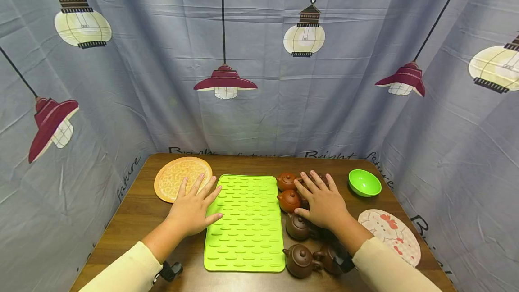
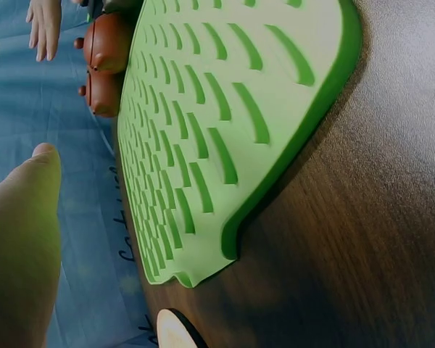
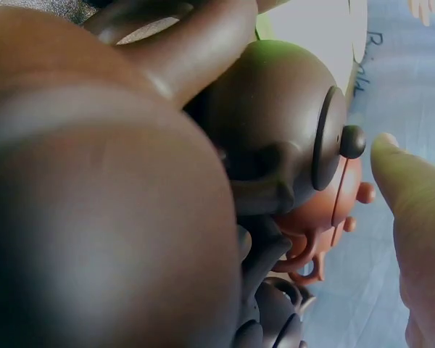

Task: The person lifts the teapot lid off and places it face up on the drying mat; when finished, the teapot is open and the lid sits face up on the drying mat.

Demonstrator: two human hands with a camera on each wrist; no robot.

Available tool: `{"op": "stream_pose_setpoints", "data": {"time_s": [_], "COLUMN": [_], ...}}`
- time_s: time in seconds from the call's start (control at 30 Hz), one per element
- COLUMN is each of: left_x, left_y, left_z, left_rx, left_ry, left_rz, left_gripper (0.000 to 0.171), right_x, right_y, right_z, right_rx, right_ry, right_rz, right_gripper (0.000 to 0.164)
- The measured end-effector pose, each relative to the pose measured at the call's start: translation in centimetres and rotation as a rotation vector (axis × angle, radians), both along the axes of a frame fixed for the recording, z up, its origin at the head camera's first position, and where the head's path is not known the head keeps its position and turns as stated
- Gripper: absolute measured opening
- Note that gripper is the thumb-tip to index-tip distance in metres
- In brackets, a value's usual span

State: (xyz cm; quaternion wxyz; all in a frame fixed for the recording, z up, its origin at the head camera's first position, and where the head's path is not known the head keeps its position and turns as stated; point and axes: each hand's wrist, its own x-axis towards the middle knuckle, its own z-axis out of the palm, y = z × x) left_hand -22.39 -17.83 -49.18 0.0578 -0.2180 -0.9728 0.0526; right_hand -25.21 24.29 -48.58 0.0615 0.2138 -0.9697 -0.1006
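With fingers spread and nothing held, the left grip (image 1: 190, 212) is raised by the left edge of the green mat (image 1: 245, 229), the right grip (image 1: 324, 204) above the teapots (image 1: 299, 261) set along its right side.

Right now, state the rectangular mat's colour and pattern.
The rectangular mat is lime green with rows of short dashes, clearest in the head view.

Even light brightens the head view, with pale glare on the table (image 1: 243, 283) nearer the camera than the left hand (image 1: 189, 211). Beneath the right hand (image 1: 322, 204), the closest teapot (image 3: 94, 246) blurs; beside the left, shadow rims the mat (image 2: 196, 156).
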Motion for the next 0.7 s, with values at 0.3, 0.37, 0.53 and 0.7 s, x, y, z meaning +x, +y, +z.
{"op": "stream_pose_setpoints", "data": {"time_s": [0.3,0.37,0.53,0.7], "left_x": [0.0,0.2,0.9,1.8], "left_y": [-0.5,-0.7,-0.9,-0.7], "left_z": [-0.9,-1.3,-3.3,-5.5], "left_rx": [0.053,0.073,0.177,0.418], "left_ry": [-0.008,-0.016,-0.075,-0.185], "left_rz": [0.02,0.034,0.083,0.136], "left_gripper": [0.085,0.086,0.09,0.09], "right_x": [0.2,0.6,2.8,5.3], "right_y": [0.1,0.0,-0.2,-0.3], "right_z": [0.2,0.2,0.0,-0.6], "right_rx": [-0.034,-0.079,-0.248,-0.432], "right_ry": [-0.01,-0.016,-0.054,-0.134], "right_rz": [-0.019,-0.02,-0.003,0.036], "right_gripper": [0.093,0.094,0.095,0.095]}}
